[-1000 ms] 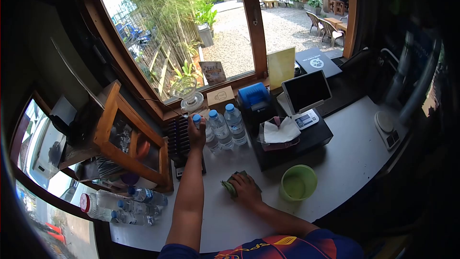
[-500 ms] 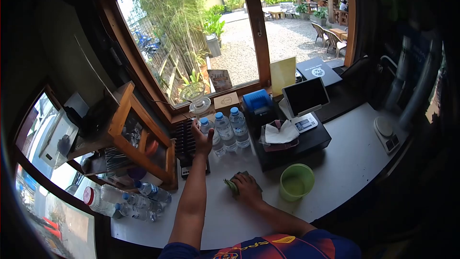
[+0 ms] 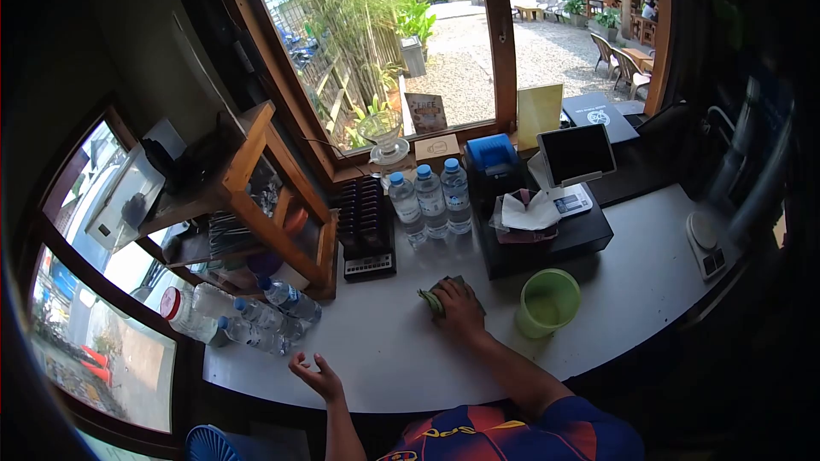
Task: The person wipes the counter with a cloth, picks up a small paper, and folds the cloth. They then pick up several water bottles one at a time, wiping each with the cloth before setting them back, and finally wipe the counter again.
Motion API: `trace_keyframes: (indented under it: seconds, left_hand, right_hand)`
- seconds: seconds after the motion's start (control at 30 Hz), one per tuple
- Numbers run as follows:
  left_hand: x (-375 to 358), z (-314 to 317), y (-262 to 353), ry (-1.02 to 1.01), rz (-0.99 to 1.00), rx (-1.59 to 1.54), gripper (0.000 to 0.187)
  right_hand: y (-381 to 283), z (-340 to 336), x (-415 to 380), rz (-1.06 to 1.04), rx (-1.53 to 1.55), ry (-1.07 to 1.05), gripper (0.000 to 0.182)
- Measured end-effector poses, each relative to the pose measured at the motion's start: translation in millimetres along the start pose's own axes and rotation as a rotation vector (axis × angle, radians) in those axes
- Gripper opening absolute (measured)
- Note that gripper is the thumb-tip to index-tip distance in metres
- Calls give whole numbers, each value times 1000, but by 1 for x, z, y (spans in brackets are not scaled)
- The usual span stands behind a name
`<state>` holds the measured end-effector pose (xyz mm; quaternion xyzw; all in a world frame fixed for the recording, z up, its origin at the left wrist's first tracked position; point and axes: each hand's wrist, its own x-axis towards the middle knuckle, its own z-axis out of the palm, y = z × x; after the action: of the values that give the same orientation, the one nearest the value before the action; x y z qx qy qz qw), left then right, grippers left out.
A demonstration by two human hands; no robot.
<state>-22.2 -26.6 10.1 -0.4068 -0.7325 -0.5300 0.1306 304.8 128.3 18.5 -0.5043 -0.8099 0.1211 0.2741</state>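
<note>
My right hand (image 3: 459, 307) presses a folded green cloth (image 3: 432, 301) down on the white counter (image 3: 376, 333). Its fingers are wrapped over the cloth, left of a light green bucket (image 3: 548, 303). My left hand (image 3: 318, 376) is raised over the counter's near edge with fingers apart and nothing in it. Several bottles lying on their sides (image 3: 272, 324) are nearest to it, up and to the left. Three upright water bottles (image 3: 431, 203) with blue caps stand beyond my right hand.
A wooden shelf (image 3: 248, 179) stands on the left, beside a black rack (image 3: 367, 222). Past the upright bottles are a blue-topped printer (image 3: 492, 154), a tablet on a stand (image 3: 578, 154) and tissues on a black box (image 3: 547, 243). A small scale (image 3: 705, 243) sits at the right.
My left hand has moved from the upright bottles back to the counter's near edge. My right hand stays on the cloth. The camera view has shifted.
</note>
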Motion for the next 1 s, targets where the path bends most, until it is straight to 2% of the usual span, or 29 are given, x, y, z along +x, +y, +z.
trace_keyframes:
  seconds: [0.1, 0.13, 0.27, 0.37, 0.47, 0.6, 0.7, 0.73, 0.8, 0.87, 0.93, 0.97, 1.0]
  left_hand:
    - [19, -37, -47, 166, -68, 155, 63]
    - [28, -42, -64, 181, -98, 188, 73]
    - [73, -49, -80, 117, -206, 61, 98]
    - [101, -40, -100, 48, -157, -59, 105]
    - [117, -32, -128, -183, -172, -335, 105]
    - [113, -34, -136, -197, -177, -472, 100]
    - [92, -56, -129, -236, -203, -513, 98]
    - [81, -64, -129, -256, -218, -559, 98]
    - [53, -73, -135, -273, -194, -582, 92]
    - [30, -83, -124, -410, -292, -705, 87]
    - [26, -93, -87, -592, -256, -582, 73]
    - [21, -87, -76, -696, -301, -627, 64]
    - [19, -83, -35, -847, -237, -571, 61]
  right_hand:
    - [0, 5, 1, 5, -35, -46, 65]
    - [0, 6, 1, 0, -44, -58, 67]
    - [-5, 5, -8, -12, -92, -92, 68]
    - [-11, 9, -26, 11, -151, -119, 71]
    - [-27, 0, -48, 93, -170, -146, 70]
    - [-59, -10, -76, 216, -188, -131, 62]
    - [-77, -1, -99, 308, 21, -73, 52]
    - [-81, 8, -109, 165, -45, 111, 44]
    - [-106, 12, -123, 607, 795, 50, 43]
    - [-131, 21, -135, 755, 1271, 81, 46]
    - [-163, 38, -140, 644, 1359, 203, 50]
    - [-179, 39, -138, 567, 1411, 154, 56]
    - [-197, 50, -137, 443, 1298, 74, 62]
